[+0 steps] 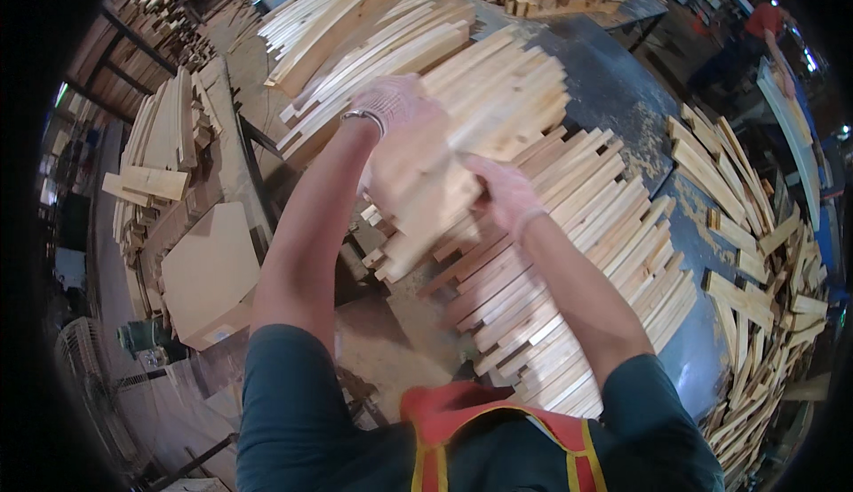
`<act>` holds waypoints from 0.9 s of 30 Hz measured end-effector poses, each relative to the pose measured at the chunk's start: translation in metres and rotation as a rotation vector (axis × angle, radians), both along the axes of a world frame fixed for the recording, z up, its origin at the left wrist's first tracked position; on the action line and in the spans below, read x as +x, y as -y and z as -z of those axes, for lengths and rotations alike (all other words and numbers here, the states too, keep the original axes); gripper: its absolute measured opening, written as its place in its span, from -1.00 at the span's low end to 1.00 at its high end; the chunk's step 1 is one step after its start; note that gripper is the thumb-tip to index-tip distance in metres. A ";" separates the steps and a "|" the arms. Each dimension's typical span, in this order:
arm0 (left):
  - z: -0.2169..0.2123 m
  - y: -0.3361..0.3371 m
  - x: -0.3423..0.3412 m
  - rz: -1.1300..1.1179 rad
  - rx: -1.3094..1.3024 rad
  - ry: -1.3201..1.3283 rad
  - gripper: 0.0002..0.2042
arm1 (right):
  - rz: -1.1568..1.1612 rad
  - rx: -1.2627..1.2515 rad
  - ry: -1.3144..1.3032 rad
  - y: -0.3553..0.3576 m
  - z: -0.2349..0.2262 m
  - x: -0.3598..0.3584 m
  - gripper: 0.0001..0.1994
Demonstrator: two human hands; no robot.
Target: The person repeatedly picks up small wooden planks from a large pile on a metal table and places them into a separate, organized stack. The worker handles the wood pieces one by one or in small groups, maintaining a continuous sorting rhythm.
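Held wood: the pale, flat, smooth wood (413, 181) is in the middle, between both hands; it is blurry, so I cannot tell how many pieces there are.
Left hand: the white-gloved left hand (395, 106) is on the wood's 11 o'clock edge; I cannot tell if its fingers are spread or pressed together.
Right hand: the white-gloved right hand (506, 194) pinches the 3 o'clock edge, thumb on top, fingers curled and partly hidden.
Why two hands: one on each side probably stops the wood tipping.
Row of sticks: long, pale wooden strips (595, 257) lie side by side at 4 o'clock, perhaps so they are easy to grab.
Stack: yellowish wooden planks (520, 92) lie close together at 2 o'clock, maybe to keep them neat.
Table: the blue-grey, flat metal table (613, 66), dusted with shavings, is beyond the stack.
Messy heap: loose, pale wooden sticks (764, 305) lie crisscross, far off toward 4 o'clock.
Box: a brown cardboard box (209, 270) sits at 8 o'clock.
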State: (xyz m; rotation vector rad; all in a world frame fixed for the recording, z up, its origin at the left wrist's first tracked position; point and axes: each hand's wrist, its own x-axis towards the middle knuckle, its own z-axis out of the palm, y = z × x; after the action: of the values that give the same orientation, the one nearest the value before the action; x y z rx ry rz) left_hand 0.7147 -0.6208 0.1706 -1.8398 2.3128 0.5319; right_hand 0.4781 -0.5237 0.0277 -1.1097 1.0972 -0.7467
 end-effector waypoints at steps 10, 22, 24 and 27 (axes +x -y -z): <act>0.122 -0.110 0.068 -0.473 -0.648 0.121 -0.23 | -0.073 0.098 0.054 -0.093 -0.104 -0.049 -0.33; 0.234 -0.447 -0.095 -1.457 0.546 -1.520 -0.46 | 0.648 0.343 -0.425 -0.394 0.053 -0.386 -0.18; 0.198 -0.436 -0.149 -1.447 0.664 -1.612 -0.52 | 0.635 0.460 -0.408 -0.376 0.030 -0.356 -0.15; 0.209 -0.442 -0.176 -1.293 0.599 -1.310 -0.53 | 0.642 0.354 -0.257 -0.385 0.042 -0.368 -0.19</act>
State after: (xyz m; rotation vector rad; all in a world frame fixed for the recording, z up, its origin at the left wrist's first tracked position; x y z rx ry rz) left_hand 0.5388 -0.1786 -0.0385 -2.6405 0.3755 2.7285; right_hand 0.1101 -0.1385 -0.0145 -0.5512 1.7671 -0.8686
